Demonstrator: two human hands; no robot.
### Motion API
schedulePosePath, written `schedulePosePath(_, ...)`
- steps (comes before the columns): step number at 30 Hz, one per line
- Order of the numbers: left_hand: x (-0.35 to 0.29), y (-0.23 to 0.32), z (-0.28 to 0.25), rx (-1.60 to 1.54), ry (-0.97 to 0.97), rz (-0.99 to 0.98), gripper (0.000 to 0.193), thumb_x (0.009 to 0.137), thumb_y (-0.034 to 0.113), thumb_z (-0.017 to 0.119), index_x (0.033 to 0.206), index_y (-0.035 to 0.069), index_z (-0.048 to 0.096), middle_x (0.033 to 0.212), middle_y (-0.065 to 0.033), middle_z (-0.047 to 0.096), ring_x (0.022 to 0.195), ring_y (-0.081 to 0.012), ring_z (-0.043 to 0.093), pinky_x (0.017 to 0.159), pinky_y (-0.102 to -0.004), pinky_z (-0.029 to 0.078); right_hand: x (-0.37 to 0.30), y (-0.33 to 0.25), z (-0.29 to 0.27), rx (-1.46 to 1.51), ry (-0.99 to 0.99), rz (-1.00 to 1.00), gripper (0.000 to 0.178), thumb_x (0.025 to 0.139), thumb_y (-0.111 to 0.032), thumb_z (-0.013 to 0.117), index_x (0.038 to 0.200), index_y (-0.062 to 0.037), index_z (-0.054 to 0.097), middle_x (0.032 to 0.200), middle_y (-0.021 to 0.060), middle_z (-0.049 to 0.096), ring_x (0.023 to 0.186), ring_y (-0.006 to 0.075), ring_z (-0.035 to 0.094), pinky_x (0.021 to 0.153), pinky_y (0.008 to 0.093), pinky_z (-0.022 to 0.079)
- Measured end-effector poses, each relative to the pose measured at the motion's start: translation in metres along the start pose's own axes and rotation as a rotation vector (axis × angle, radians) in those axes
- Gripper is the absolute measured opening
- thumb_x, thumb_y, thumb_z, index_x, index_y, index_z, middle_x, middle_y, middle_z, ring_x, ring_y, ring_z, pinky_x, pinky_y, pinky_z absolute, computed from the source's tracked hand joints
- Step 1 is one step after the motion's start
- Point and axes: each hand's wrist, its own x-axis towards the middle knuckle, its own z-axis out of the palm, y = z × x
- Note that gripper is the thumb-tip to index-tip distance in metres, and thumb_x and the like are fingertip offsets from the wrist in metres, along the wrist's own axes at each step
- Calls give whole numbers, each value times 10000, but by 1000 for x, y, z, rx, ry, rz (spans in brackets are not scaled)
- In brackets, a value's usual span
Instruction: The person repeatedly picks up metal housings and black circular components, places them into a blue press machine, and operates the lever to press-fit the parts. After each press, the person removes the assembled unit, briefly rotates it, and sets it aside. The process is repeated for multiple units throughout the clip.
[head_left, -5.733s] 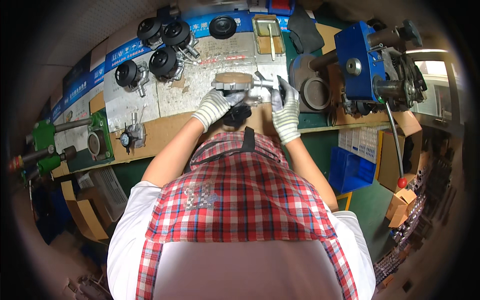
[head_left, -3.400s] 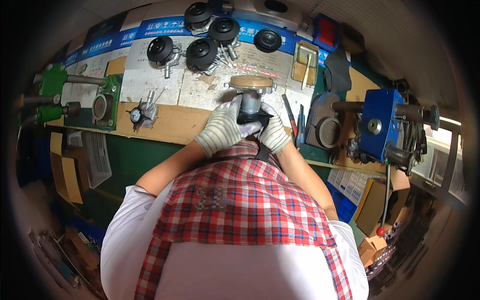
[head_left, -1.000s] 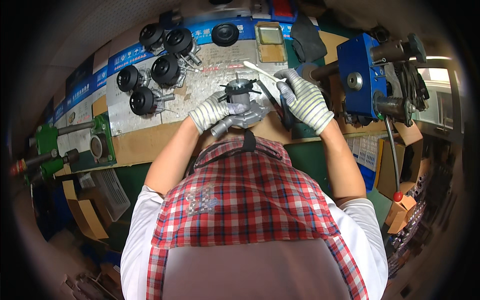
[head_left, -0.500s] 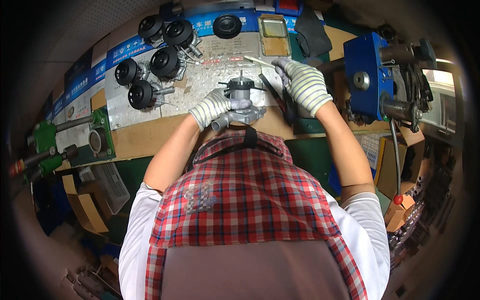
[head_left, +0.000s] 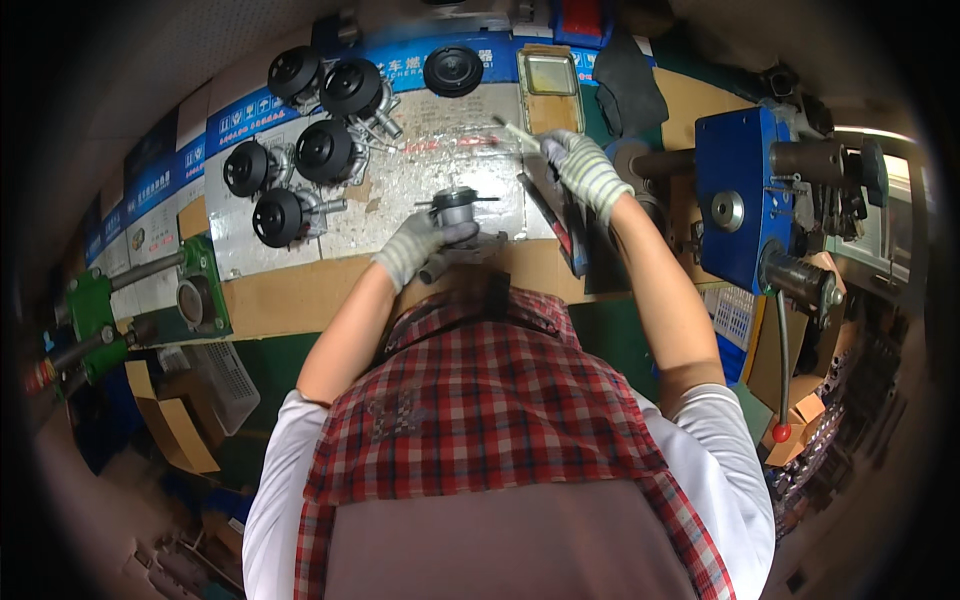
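Near the bench's front edge, my left hand (head_left: 412, 250) in a striped work glove is closed around a grey metal pump-like body (head_left: 457, 214). A black disc with thin arms and an upright shaft tops that body; its lower part is dim and partly hidden by the hand. My right hand (head_left: 588, 172), gloved too, pinches a slim pale stick with a dark tip (head_left: 518, 132). The stick points to the far left, over the bench and apart from the metal body. Dark, red-marked hand tools (head_left: 552, 225) lie below my right hand.
Several pump assemblies with black round caps (head_left: 325, 150) stand at the left. A loose black cap (head_left: 453, 71), a shallow tin (head_left: 551, 76) and a dark cloth (head_left: 630, 85) lie at the back. A blue press (head_left: 735, 185) with a red-knobbed lever bounds the right, a green fixture (head_left: 205, 285) the left.
The view has shifted slightly. My right hand has moved left with the stick, closer to the metal body. My left hand and the metal body sit a little lower and further left.
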Motion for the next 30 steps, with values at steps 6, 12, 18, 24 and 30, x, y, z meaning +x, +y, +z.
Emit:
schedulePosePath(6, -21, -72, -26, -897, -55, 69, 641, 903, 378, 752, 1397, 60, 495, 1327, -95, 599, 1217, -211, 577, 1068, -340, 451, 99, 40, -1, -319, 328, 317, 364, 998, -289, 481, 1271, -88, 614, 1147, 243, 672, 1065, 401, 650, 915, 483, 513)
schedulePosePath(12, -39, -75, -41, -909, 20, 203, 677, 895, 370, 751, 1409, 26, 476, 1340, -91, 581, 1228, -215, 570, 1070, -333, 443, 162, 44, 10, -356, 396, 404, 378, 1009, -233, 444, 1357, -155, 569, 1296, 228, 613, 1152, 403, 623, 992, 489, 476)
schedulePosePath(18, -27, -80, -44, -929, -35, 170, 597, 913, 313, 730, 1379, 20, 499, 1323, -102, 582, 1230, -235, 573, 1091, -347, 448, 137, 29, 0, -728, 263, 283, 441, 985, -132, 448, 1406, -219, 543, 1451, 186, 515, 1202, 356, 617, 986, 494, 503)
schedulePosePath(24, -18, -1, -41, -701, -63, 156, 461, 905, 79, 712, 1322, 5, 530, 1182, -121, 643, 1119, -258, 656, 919, -383, 597, 84, 13, -13, -501, 618, 20, 324, 984, -249, 543, 1287, -192, 643, 1167, 151, 641, 1020, 332, 662, 853, 464, 548)
schedulePosePath(30, 5, 13, -46, -328, -74, 209, 479, 807, 163, 847, 1225, 43, 647, 1088, -75, 722, 986, -165, 676, 853, -321, 557, -4, -50, 7, -482, 309, -510, 303, 954, -275, 599, 1239, -229, 690, 897, 88, 626, 806, 284, 637, 723, 403, 529)
